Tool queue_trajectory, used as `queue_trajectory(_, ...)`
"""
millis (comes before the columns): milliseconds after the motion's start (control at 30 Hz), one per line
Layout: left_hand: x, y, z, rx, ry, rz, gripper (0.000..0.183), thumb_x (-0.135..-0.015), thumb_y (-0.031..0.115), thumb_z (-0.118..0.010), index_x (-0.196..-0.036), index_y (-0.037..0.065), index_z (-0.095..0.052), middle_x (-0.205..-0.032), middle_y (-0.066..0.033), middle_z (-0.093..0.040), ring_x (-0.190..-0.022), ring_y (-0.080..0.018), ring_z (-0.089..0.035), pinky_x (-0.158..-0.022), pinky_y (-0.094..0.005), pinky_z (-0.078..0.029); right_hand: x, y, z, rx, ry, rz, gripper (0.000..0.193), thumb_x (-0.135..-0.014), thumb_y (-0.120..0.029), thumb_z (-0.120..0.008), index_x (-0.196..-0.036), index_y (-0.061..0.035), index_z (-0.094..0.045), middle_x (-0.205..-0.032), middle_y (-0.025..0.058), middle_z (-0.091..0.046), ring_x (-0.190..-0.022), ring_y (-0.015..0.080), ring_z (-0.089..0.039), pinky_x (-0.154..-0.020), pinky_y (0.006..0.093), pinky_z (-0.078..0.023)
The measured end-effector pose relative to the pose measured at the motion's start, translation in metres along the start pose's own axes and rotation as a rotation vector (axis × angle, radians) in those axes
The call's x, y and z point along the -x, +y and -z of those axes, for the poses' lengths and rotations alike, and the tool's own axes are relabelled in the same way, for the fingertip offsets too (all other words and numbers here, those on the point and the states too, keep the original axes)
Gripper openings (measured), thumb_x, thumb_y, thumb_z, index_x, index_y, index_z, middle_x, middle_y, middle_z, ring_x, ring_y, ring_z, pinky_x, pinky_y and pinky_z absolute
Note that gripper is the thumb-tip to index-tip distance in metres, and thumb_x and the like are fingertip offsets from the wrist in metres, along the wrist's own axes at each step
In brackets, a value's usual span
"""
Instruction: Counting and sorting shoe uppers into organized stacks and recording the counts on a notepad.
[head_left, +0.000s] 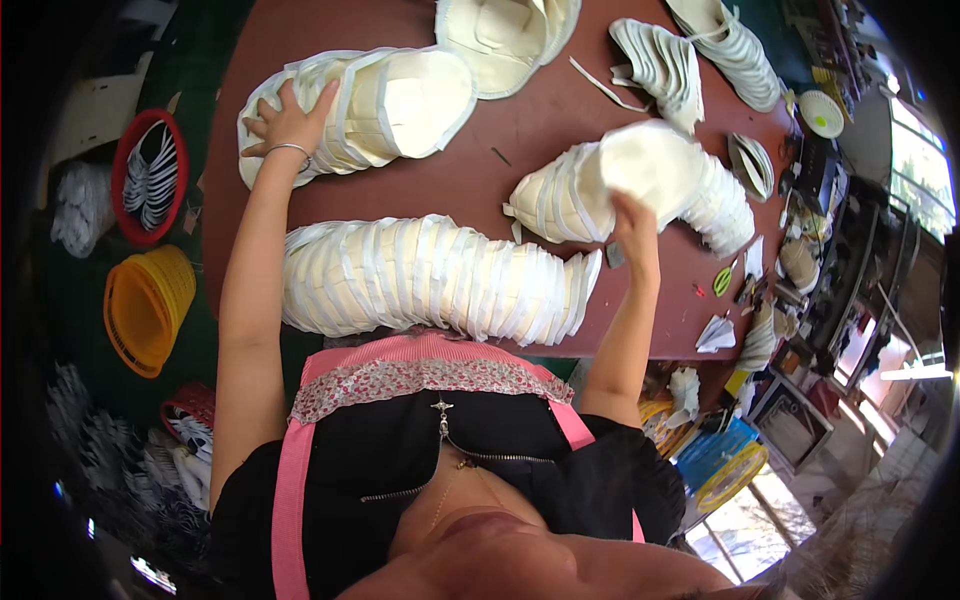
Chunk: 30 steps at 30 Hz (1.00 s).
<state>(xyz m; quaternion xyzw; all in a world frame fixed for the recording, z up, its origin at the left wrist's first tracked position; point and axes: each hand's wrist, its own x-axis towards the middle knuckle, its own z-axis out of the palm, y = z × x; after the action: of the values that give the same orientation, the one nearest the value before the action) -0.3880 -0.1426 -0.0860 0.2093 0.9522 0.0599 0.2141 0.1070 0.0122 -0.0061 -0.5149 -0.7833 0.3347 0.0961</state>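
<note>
My left hand (290, 127) lies with fingers spread on a stack of nested cream fabric pieces (425, 105) with pale edging, at the far left of the table. At the right, my right hand (636, 228) has its fingers closed at the near edge of a smooth cream rounded piece (655, 165). This piece sits at the bend of a curved stack (565, 195) of similar pieces; the fingertips are partly hidden. Nearest to me, a long stack of overlapping cream pieces (430, 275) lies along the table's front edge.
More cream pieces (500, 45) lie at the back of the brown table (520, 135), with further stacks (665, 75) at the far right. Green-handled scissors (723, 279) lie near the right edge. A red basket (128, 190) and a yellow basket (140, 310) stand left of the table.
</note>
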Motion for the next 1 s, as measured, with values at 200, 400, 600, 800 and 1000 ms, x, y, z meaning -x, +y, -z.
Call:
queue_trajectory(200,0.001,0.0,-0.002,-0.011,0.012,-0.007,0.106,-0.074,0.092,-0.04,-0.156,0.027,-0.025,-0.161,-0.027,-0.013,-0.147,-0.0537,0.0,-0.106,-0.0798,-0.005,-0.021,-0.089,-0.051,0.205,0.612,0.342,0.021,-0.083,0.001,-0.064,-0.102,-0.0065,-0.07,-0.102,0.0094,-0.069,-0.095,0.0315,-0.061,-0.087,0.0393,-0.047)
queue_trajectory(400,0.006,0.005,0.003,0.003,-0.009,-0.008,0.105,-0.075,0.091,-0.041,-0.157,0.027,-0.024,-0.161,-0.0266,-0.013,-0.147,-0.0538,0.0,-0.106,-0.0799,-0.003,-0.108,-0.17,-0.242,0.092,0.011,0.375,0.068,-0.079,-0.02,-0.076,-0.139,-0.0065,-0.047,-0.144,0.0225,-0.045,-0.127,0.0375,-0.05,-0.099,0.0459,-0.048)
queue_trajectory(600,0.004,-0.004,-0.005,-0.003,0.009,-0.008,0.105,-0.075,0.091,-0.042,-0.156,0.026,-0.025,-0.161,-0.027,-0.012,-0.147,-0.0546,0.001,-0.106,-0.0803,-0.005,-0.133,-0.151,-0.235,-0.725,-0.236,-0.168,0.046,-0.097,-0.023,-0.053,-0.134,0.0032,-0.05,-0.127,0.0243,-0.059,-0.11,0.0347,-0.062,-0.085,0.0431,-0.057)
queue_trajectory(800,0.005,-0.002,-0.002,-0.006,0.011,-0.017,0.104,-0.076,0.09,-0.042,-0.156,0.026,-0.024,-0.161,-0.0279,-0.012,-0.147,-0.0554,0.001,-0.105,-0.0806,-0.004,-0.138,-0.109,-0.231,-1.451,-0.269,-0.448,0.042,-0.1,-0.019,-0.043,-0.133,0.0083,-0.043,-0.126,0.0181,-0.059,-0.115,0.0288,-0.06,-0.093,0.0443,-0.055)
queue_trajectory(1000,0.004,0.0,-0.002,-0.003,0.025,-0.023,0.106,-0.075,0.091,-0.041,-0.156,0.025,-0.026,-0.161,-0.0268,-0.013,-0.147,-0.0544,0.001,-0.106,-0.0805,-0.004,-0.127,-0.13,-0.241,-0.8,0.102,-0.019,0.046,-0.101,-0.024,-0.052,-0.136,0.0039,-0.044,-0.132,0.018,-0.055,-0.118,0.0334,-0.056,-0.101,0.0443,-0.047)
